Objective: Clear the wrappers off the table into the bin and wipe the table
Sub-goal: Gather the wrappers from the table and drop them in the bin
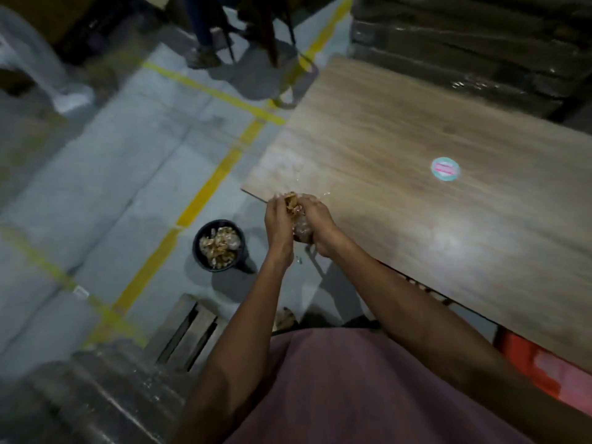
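Note:
A bundle of crinkled clear and brown wrappers point(296, 216) is held between both hands at the near left corner of the wooden table point(400, 149). My left hand point(278, 224) grips its left side and my right hand point(317, 224) curls around its right side. On the floor below and to the left stands a black round bin point(198, 243) with several crumpled wrappers inside. A round teal and pink sticker or lid point(445, 168) lies on the table top farther right.
Yellow tape lines point(205, 193) cross the grey floor. A wooden pallet point(189, 328) lies by my feet. Wrapped stacks point(464, 43) stand behind the table, a red and pink object point(541, 363) sits under its near edge, and a person's legs point(205, 43) show at the top.

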Available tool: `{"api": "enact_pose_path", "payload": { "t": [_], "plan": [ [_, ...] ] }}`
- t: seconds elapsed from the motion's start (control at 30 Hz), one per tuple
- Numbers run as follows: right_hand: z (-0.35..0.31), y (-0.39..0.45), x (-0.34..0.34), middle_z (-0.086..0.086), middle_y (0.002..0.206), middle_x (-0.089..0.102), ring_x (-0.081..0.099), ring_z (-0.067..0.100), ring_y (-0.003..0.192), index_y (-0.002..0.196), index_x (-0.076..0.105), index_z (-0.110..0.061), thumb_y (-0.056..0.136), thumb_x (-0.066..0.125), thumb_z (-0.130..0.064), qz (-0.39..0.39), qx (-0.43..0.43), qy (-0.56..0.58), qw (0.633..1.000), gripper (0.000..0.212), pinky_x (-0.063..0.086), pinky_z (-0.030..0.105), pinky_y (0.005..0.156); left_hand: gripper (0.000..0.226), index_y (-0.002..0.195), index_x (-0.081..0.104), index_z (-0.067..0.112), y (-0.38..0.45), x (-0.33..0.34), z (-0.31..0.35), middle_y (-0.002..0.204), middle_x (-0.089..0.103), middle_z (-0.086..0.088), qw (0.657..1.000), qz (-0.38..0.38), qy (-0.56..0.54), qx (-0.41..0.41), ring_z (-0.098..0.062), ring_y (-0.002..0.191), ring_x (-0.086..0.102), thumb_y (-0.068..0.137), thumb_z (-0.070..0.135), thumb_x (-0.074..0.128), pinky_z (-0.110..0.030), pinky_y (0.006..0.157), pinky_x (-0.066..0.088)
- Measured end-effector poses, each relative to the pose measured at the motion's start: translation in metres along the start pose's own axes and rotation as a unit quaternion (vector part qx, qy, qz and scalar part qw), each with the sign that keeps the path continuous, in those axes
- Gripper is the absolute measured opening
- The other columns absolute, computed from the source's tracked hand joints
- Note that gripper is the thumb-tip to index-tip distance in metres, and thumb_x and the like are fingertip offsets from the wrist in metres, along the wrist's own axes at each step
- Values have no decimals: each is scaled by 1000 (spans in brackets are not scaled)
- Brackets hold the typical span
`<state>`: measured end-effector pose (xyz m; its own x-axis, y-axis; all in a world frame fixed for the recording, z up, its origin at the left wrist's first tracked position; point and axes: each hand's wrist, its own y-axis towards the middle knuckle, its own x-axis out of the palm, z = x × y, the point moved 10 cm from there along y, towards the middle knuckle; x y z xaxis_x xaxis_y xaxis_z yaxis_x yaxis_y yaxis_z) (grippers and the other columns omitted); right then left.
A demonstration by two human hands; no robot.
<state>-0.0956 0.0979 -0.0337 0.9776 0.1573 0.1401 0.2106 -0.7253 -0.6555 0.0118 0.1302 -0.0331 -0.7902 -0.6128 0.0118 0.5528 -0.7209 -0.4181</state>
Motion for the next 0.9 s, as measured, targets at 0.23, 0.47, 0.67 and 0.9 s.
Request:
{"api": "enact_pose_path", "payload": {
  "t": [0.23, 0.47, 0.67, 0.9],
  "plan": [
    [13, 18, 142, 2, 92, 74, 71, 21, 79, 103, 66, -24, 106, 45, -40, -45, 21, -36, 998, 26, 53, 33, 70, 33, 104, 74, 16, 46, -135, 34, 99, 75, -3, 998, 47, -30, 9, -7, 83, 73, 106, 33, 46, -27, 72, 60],
    [10, 39, 227, 10, 96, 71, 64, 26, 80, 118, 69, -16, 103, 49, -33, -111, -29, -166, 979, 30, 46, 28, 57, 22, 117, 73, 10, 76, -219, 47, 107, 75, -10, 995, 48, 38, 75, -21, 98, 72, 99, 20, 65, -31, 83, 59],
    [22, 87, 283, 9, 107, 72, 66, 19, 80, 122, 69, -17, 102, 58, -29, -157, -14, -263, 952, 25, 50, 23, 51, 13, 100, 75, 2, 116, -283, 35, 92, 75, -8, 984, 164, 51, 36, -16, 82, 70, 91, 11, 74, -41, 84, 59],
    [47, 171, 378, 12, 123, 70, 68, 27, 111, 126, 67, -12, 90, 67, -44, -207, -20, -348, 914, 48, 57, 50, 99, 3, 88, 77, 19, 183, -352, 5, 91, 77, -3, 953, 299, 32, -26, -24, 92, 73, 86, 19, 79, -49, 87, 59]
  ]
}}
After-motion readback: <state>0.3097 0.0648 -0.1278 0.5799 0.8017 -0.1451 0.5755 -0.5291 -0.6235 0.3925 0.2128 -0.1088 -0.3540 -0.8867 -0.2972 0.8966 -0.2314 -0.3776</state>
